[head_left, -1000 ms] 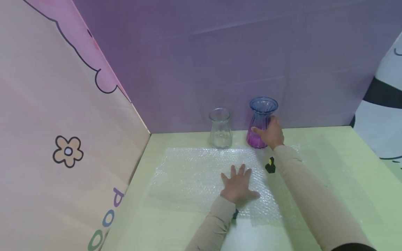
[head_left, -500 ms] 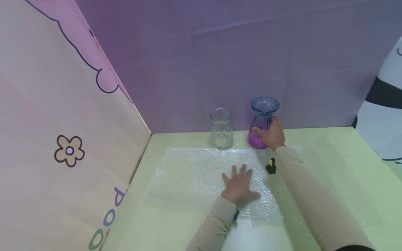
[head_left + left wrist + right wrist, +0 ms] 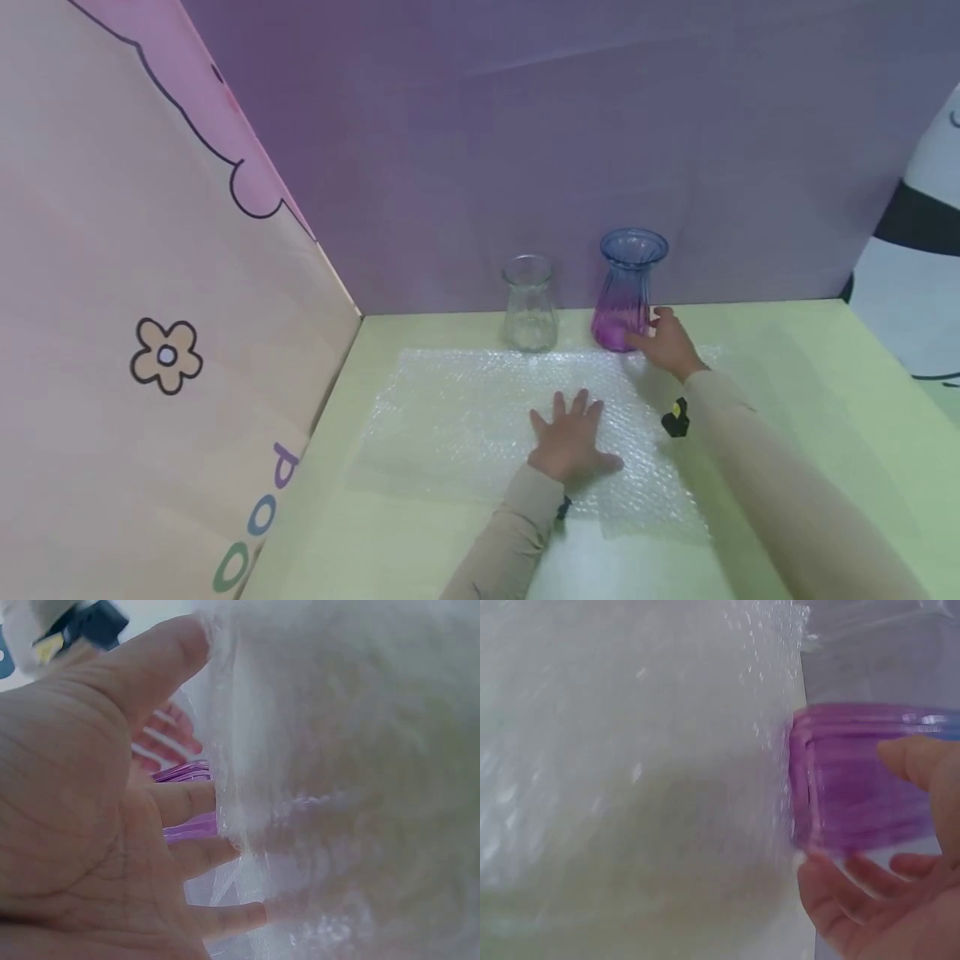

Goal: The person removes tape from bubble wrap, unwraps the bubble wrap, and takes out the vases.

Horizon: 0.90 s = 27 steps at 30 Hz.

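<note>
My left hand rests with fingers spread over a sheet of clear bubble wrap on the table. In the left wrist view its fingers reach past the sheet's edge. A ribbed glass vase, blue at the flared rim and purple at the base, stands upright at the back. My right hand is at the vase's lower right side, fingers loosely bent. In the right wrist view, the thumb overlaps the purple base while the other fingers lie just beside it. A clear glass vase stands to the left.
A purple-grey backdrop rises right behind the vases. On the left is a printed panel with a flower and letters. The pale green table extends to the front and right, and thin clear wrap continues under the right forearm.
My right hand has slid down and to the right from the coloured vase's middle, its hold loosened. The vase stays where it was, and the left hand has not moved.
</note>
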Motion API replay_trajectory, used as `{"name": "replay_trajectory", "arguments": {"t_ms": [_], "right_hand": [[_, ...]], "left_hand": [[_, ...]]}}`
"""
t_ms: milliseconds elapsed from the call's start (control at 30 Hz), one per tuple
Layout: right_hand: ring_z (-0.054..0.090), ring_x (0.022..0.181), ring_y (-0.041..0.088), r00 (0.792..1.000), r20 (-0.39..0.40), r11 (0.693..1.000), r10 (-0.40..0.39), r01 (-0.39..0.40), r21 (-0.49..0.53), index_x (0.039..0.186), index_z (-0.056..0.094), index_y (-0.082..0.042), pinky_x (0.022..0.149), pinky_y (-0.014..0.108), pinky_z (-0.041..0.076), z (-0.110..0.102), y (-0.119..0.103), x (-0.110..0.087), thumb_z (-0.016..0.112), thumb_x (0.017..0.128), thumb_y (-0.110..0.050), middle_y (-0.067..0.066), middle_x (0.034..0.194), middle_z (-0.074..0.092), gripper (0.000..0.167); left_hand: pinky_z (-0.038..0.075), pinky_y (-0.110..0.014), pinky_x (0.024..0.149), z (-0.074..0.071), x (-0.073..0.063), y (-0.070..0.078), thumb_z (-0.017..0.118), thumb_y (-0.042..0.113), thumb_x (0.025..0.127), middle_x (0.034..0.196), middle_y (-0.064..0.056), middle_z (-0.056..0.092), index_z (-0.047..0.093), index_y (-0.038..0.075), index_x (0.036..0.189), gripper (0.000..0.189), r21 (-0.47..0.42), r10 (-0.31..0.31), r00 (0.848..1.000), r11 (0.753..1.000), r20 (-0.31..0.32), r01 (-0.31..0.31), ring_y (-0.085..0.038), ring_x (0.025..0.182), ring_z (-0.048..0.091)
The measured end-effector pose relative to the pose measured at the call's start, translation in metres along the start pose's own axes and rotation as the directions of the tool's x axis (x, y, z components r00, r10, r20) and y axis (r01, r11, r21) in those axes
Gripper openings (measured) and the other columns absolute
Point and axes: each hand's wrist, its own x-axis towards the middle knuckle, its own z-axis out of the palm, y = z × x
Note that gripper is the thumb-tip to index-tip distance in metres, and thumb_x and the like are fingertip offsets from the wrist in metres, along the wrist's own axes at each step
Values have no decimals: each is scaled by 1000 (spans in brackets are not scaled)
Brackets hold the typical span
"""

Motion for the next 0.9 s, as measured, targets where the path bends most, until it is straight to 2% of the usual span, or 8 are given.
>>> {"name": "replay_trajectory", "arguments": {"t_ms": [133, 233, 333, 400, 467, 567, 700, 900], "right_hand": [[49, 132, 53, 998, 59, 999, 34, -34, -16, 155, 14, 10, 109, 63, 44, -10, 11, -12, 53, 104, -36, 37, 147, 46, 79], [62, 119, 43, 1000, 8, 999, 23, -23, 24, 154, 21, 7, 95, 52, 53, -23, 14, -21, 44, 108, -30, 33, 141, 52, 64], [70, 95, 14, 996, -86, 997, 8, -1, 80, 150, 31, 6, 81, 29, 54, -41, 11, -31, 38, 109, -25, 29, 132, 56, 52], [63, 85, -4, 989, -145, 995, -9, 23, 99, 146, 37, 6, 75, 17, 50, -53, 8, -35, 37, 109, -21, 26, 128, 58, 46], [56, 80, -14, 983, -181, 993, -17, 37, 111, 144, 41, 5, 71, 10, 48, -65, 5, -38, 37, 109, -21, 24, 127, 58, 44], [56, 84, -11, 980, -199, 995, -13, 31, 89, 142, 44, 3, 70, 8, 48, -81, -1, -41, 37, 109, -26, 21, 130, 58, 45], [57, 93, 2, 981, -193, 1000, 4, 0, 21, 142, 46, 0, 71, 17, 49, -98, -3, -46, 37, 109, -36, 19, 133, 56, 50], [58, 97, 11, 979, -200, 999, -27, 17, -52, 137, 51, -1, 71, 23, 47, -108, -5, -52, 41, 108, -36, 20, 130, 59, 47]], "left_hand": [[24, -78, 115, -1, 2, -4, 69, 69, 82, 172, 4, 22, 32, 33, 161, 94, -21, -4, 1000, 1000, 13, 5, -40, 157, 21], [23, -78, 116, -1, 4, -7, 67, 67, 85, 172, 5, 21, 32, 34, 160, 90, -33, -5, 1000, 999, 28, 6, -40, 158, 20], [23, -77, 116, -2, 6, -11, 64, 65, 89, 172, 5, 21, 34, 34, 159, 82, -39, 2, 999, 999, 34, -1, -39, 158, 20], [24, -78, 115, -4, 7, -15, 64, 63, 90, 172, 4, 22, 36, 35, 158, 79, -52, 4, 1000, 999, 28, -2, -39, 157, 22], [25, -77, 115, -7, 9, -19, 64, 61, 92, 172, 4, 22, 38, 35, 157, 75, -63, 0, 1000, 998, 23, 2, -38, 157, 24], [29, -75, 115, -12, 11, -25, 66, 59, 92, 172, 4, 23, 41, 35, 156, 73, -82, -11, 1000, 997, 12, 12, -37, 155, 29], [35, -71, 114, -24, 10, -33, 66, 58, 92, 170, 1, 28, 43, 32, 155, 72, -104, -14, 1000, 994, -19, 12, -36, 151, 35], [50, -60, 103, -45, 5, -48, 68, 52, 94, 158, -7, 49, 51, 23, 150, 65, -129, 3, 988, 991, -154, -23, -35, 136, 54]]}}
